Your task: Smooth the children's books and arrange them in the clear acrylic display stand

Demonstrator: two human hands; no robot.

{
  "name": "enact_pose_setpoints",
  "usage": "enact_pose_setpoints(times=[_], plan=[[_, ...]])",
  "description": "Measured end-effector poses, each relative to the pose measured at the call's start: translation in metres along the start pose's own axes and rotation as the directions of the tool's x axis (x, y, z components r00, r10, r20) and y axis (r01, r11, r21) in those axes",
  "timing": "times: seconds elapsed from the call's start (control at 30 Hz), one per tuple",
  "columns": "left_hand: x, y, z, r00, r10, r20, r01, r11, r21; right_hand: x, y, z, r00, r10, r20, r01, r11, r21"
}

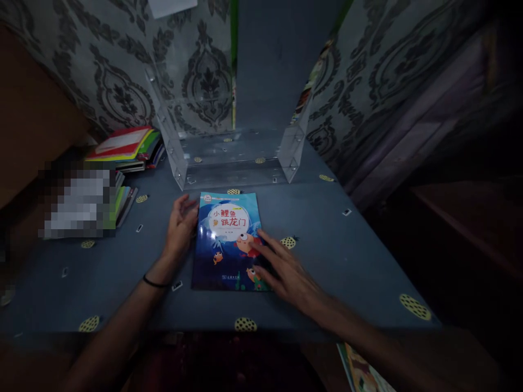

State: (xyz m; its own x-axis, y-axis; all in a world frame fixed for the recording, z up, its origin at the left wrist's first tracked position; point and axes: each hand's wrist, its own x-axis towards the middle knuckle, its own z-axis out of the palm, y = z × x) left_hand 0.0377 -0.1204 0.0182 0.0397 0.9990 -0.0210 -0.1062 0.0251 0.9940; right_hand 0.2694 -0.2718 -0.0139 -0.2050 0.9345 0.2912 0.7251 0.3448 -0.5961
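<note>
A blue picture book (212,269) lies flat on the table, its cover showing cartoon fish and red Chinese characters in a white circle. My left hand (178,231) stands on edge along the book's left side, fingers loosely bent and apart, a dark band on the wrist. Whether it presses on the book's edge I cannot tell. Over the right side of the cover reach the spread fingers of my right hand (288,272), its fingertips on or just above the fish pictures. Neither hand grips the book.
Beyond the book stands a clear acrylic rack (291,158) with a tall grey board (281,65) behind it. Two stacks of books, a far one (122,144) and a blurred-out near one (120,204), lie left. The patterned tablecloth (327,218) ends at the right edge.
</note>
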Motion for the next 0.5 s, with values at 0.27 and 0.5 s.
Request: enact_pose_setpoints(times=[0.27,0.5], plan=[[-0.001,-0.001,0.006,0.885,-0.4,0.239,0.462,0.82,-0.337,0.02,0.003,0.009,0.998,0.068,-0.001,-0.068,0.996,0.064],[0.009,-0.01,-0.003,0.841,-0.461,0.282,0.54,0.69,-0.482,0.052,-0.004,0.008,0.916,0.401,-0.006,-0.35,0.806,0.478]])
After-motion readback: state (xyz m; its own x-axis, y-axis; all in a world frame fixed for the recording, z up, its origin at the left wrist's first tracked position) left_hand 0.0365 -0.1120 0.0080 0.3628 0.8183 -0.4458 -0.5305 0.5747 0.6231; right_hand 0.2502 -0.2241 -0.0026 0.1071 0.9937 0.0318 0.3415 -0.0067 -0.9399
